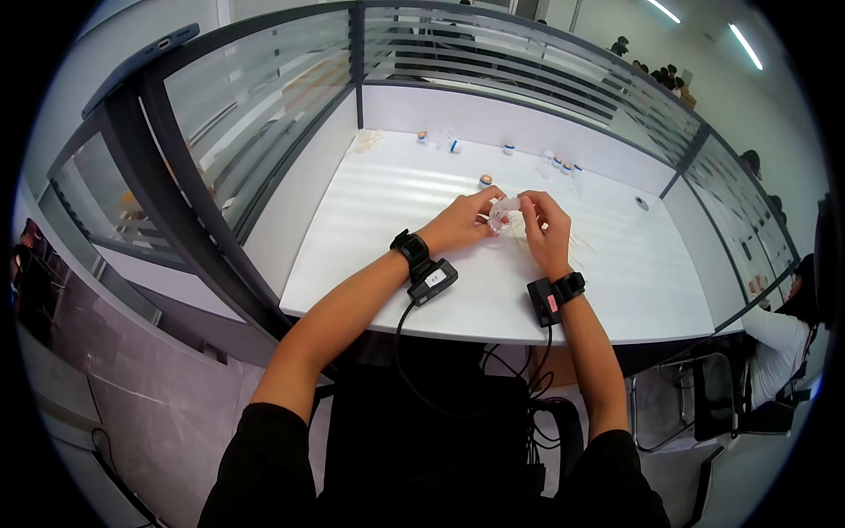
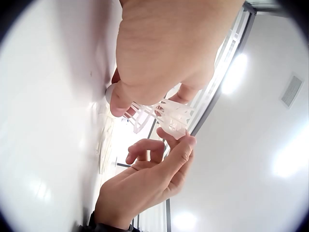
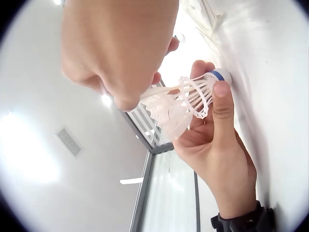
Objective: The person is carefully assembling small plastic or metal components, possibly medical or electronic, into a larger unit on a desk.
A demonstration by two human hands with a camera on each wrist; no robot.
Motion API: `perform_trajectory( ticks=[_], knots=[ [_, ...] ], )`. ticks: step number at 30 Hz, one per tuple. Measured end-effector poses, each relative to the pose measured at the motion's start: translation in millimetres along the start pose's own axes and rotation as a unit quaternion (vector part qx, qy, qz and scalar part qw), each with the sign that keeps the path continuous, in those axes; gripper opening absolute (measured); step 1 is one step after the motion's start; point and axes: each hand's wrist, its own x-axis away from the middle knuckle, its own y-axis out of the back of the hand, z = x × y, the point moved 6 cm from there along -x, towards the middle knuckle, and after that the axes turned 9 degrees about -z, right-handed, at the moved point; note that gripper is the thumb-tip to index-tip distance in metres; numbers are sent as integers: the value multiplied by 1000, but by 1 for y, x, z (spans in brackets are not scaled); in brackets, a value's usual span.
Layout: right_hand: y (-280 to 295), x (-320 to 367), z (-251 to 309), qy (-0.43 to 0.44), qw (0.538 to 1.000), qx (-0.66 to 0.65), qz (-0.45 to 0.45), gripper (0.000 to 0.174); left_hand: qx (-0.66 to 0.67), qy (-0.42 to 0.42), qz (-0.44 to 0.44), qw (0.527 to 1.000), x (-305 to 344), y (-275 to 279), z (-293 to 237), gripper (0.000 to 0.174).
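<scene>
A white shuttlecock (image 3: 169, 113) with a blue band round its cork is held between both hands over the table. The left hand (image 1: 459, 223) grips it near the cork, with the thumb on the cork end in the right wrist view (image 3: 219, 140). At the feathered end, the right hand (image 1: 547, 231) pinches the skirt's edge between thumb and fingers; its fingertips are partly hidden in the right wrist view (image 3: 120, 53). A loose white ring stands around the ribs of the shuttlecock (image 2: 171, 116).
Thin pale strips (image 1: 576, 242) lie on the white table (image 1: 370, 255) beside the hands, more (image 1: 368, 141) at the back left. One cork piece (image 1: 485, 180) stands just beyond the hands; several others (image 1: 509, 150) lie along the back partition (image 1: 528, 128). A person sits at the far right.
</scene>
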Motion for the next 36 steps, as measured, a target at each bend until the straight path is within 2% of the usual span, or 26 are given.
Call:
perform_trajectory(
  ticks=[4,13,25,36],
  knots=[
    [1,0,1,-6,1000,-7,7,9,9,6,4,1000,-1,-1,1,45],
    [0,-3,7,47,999,6,21,7,5,4,0,1000,-2,0,3,45],
    [-3,0,0,13,999,-1,34,9,9,13,2,1000,-1,0,3,46],
    [-6,1,-4,23,999,9,47,7,-1,4,-9,1000,-3,0,7,47]
  ],
)
